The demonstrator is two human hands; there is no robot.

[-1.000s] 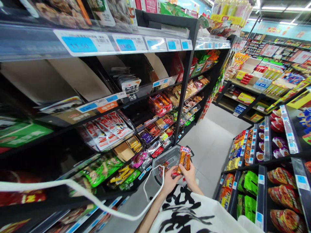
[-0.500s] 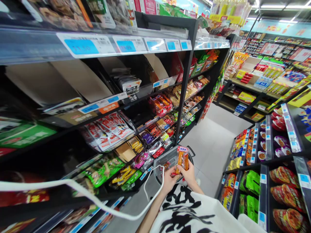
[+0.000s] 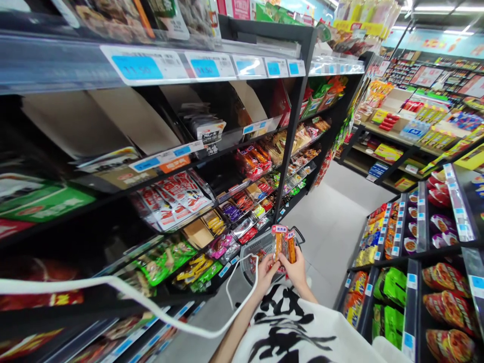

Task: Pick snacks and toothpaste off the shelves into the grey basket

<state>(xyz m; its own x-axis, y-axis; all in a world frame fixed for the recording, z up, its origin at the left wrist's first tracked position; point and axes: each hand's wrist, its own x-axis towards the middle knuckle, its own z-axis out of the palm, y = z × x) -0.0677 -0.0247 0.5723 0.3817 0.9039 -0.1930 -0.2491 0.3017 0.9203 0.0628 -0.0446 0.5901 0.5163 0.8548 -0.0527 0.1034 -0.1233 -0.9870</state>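
Note:
My left hand is closed on an orange-brown snack packet with a red-and-white header. My right hand pinches a second snack packet of the same look, just to its right. Both packets stand upright side by side, with my fingertips close together at their lower ends. Below and behind them is a grey plastic shopping basket with a dark handle, and some reddish packets show inside it. My hands partly hide the basket.
Dark shelves of packaged snacks run along the left. A lower rack of noodle packs stands on the right. Grey floor lies between them. A white cable loops across the lower left. Display tables stand at the far end.
The packets, overlapping half a second ago, now stand apart, one in each hand. My left hand has risen slightly. The view has shifted a little, so the shelves appear further right.

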